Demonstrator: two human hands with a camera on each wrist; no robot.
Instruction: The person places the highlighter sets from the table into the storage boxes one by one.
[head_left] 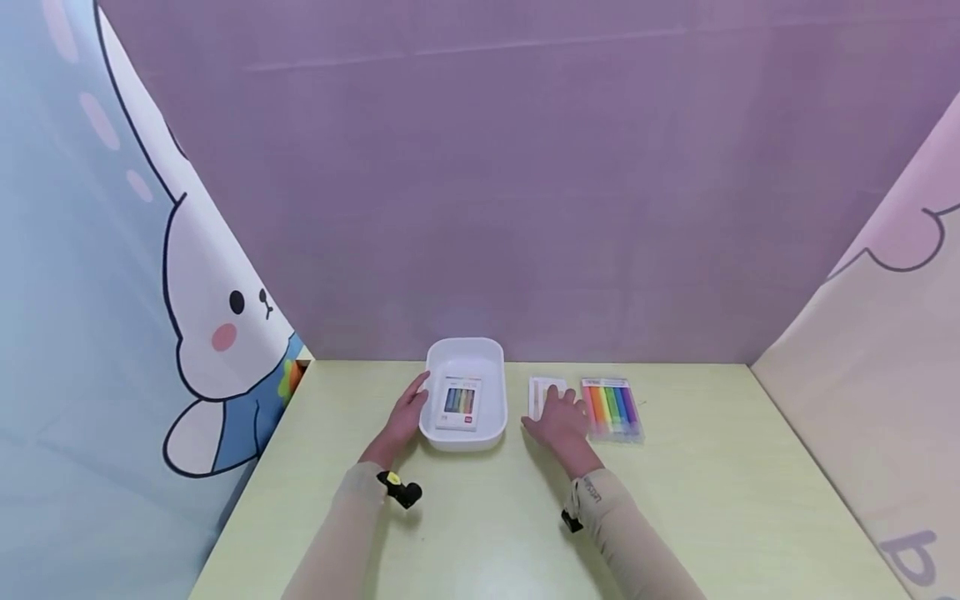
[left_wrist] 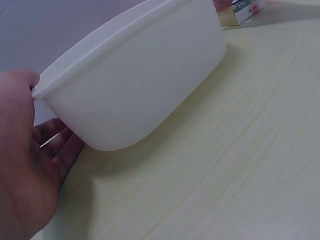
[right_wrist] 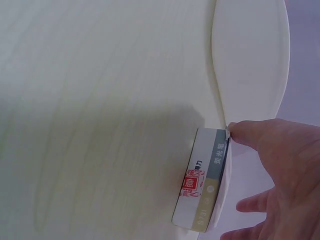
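Note:
A white plastic basin (head_left: 465, 357) stands on the table, with a flat box (head_left: 459, 403) showing a row of coloured pens lying inside it. My left hand (head_left: 406, 414) pinches the basin's left rim, thumb over the edge and fingers below it against the outer wall. To the right, my right hand (head_left: 562, 422) reaches over a small white box (head_left: 536, 398). In the right wrist view its thumb touches a corner of that highlighter box (right_wrist: 200, 180), while the other fingers stand spread apart beyond it. The hand partly hides the box in the head view.
A clear pack of rainbow-coloured pens (head_left: 613, 407) lies just right of my right hand. A purple cloth (head_left: 525, 208) rises behind the pale wooden table (head_left: 690, 483). Printed curtains (head_left: 82, 333) flank both sides.

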